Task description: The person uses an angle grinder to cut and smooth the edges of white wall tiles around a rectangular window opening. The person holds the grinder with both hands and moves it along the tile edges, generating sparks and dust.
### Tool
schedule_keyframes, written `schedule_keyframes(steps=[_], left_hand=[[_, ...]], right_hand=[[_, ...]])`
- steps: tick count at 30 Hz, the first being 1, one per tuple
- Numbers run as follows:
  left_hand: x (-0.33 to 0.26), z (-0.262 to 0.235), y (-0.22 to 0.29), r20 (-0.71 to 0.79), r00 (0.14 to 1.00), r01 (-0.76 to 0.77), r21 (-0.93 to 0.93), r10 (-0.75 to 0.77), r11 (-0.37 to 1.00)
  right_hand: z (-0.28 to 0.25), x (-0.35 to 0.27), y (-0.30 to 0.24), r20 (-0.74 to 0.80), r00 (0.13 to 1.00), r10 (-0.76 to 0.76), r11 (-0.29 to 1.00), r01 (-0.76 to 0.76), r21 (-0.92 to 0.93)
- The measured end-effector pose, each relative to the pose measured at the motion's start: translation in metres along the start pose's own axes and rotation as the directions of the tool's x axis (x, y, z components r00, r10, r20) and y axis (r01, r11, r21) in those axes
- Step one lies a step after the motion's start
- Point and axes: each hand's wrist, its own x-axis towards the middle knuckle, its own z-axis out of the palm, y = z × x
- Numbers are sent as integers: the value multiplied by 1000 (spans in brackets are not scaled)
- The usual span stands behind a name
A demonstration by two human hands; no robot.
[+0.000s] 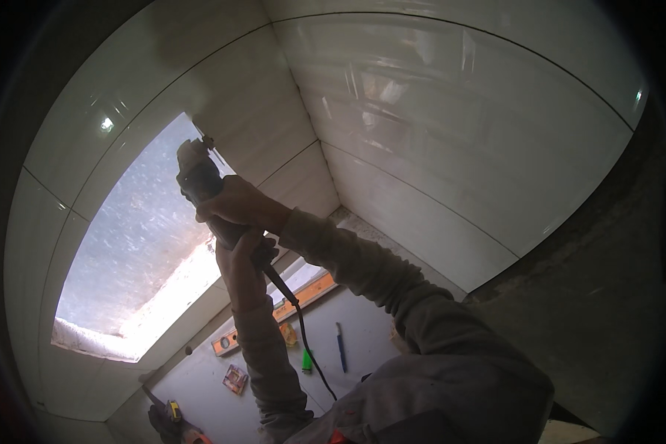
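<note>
A dark angle grinder (198, 172) is held up in both my hands, its head at the right edge of a bright window opening (137, 237) in the tiled wall (222, 96). My right hand (246, 203) wraps around the middle of its body. Lower down, my left hand (240, 268) closes on the rear end, where the black cord (301, 325) comes out and hangs down. The grinder's disc is hard to make out against the glare. Its head looks very near or touching the tile edge.
Below lie an orange spirit level (303, 296), a blue pencil-like stick (341, 348), a green object (307, 361), a small box (234, 379) and a yellow tape measure (173, 411) on a pale surface (200, 385). Glossy tiles (436, 126) cover the wall at right.
</note>
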Motion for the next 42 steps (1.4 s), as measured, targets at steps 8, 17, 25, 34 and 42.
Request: schedule_keyframes(steps=[8, 17, 25, 34, 42], left_hand=[[0, 2, 3, -13, 1000, 12, 14, -12, 1000], [3, 0, 0, -17, 1000, 19, 0, -19, 1000], [4, -6, 2, 6, 1000, 9, -17, -9, 1000], [1, 4, 10, -5, 1000, 14, -20, -14, 1000], [-4, -2, 2, -10, 999, 38, -25, -38, 999]], right_hand=[[2, 3, 0, -20, 1000, 11, 999, -12, -38], [1, 13, 7, -45, 999, 3, 996, -7, -85], [3, 9, -1, -11, 1000, 8, 999, -8, -48], [0, 1, -15, -15, 1000, 16, 1000, -16, -6], [5, 2, 6, 6, 1000, 13, 1000, -13, 1]])
